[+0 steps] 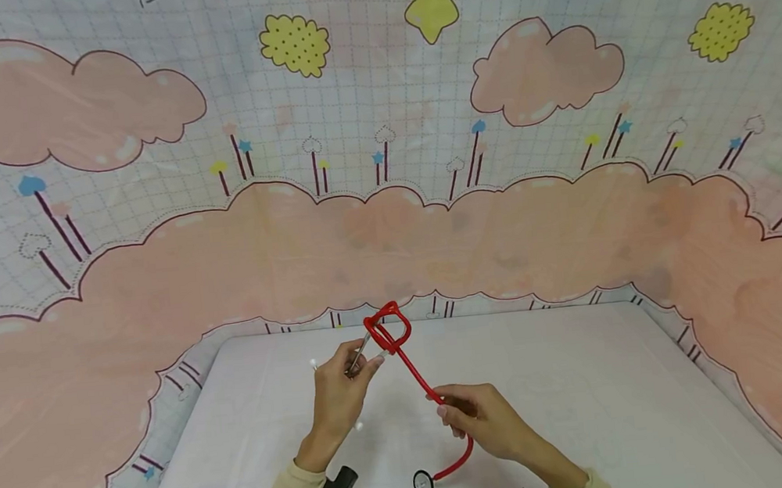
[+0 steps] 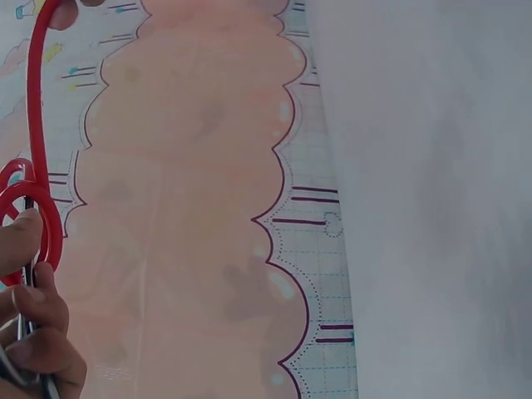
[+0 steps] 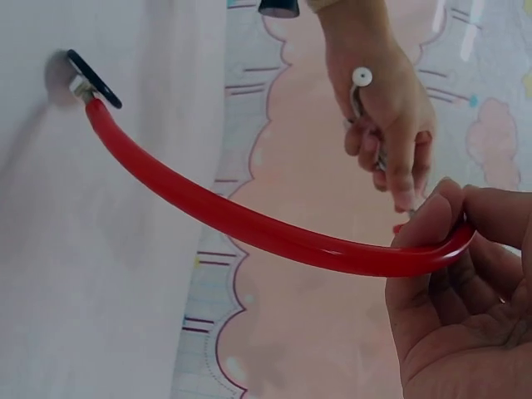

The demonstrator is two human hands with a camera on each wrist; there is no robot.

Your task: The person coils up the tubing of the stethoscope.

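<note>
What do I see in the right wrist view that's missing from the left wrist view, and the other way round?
Only the right wrist view shows the black chest piece of the stethoscope and a white ear tip at the left hand.

Only the left wrist view shows the red loops clearly; the other has just a sliver of red near that hand.

Both show red tubing, the left hand, at least part of the right hand, the patterned backdrop and the white surface.

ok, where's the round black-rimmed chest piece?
Head view, bottom centre: the chest piece ends the glossy red tube, below and left of the right hand.
</note>
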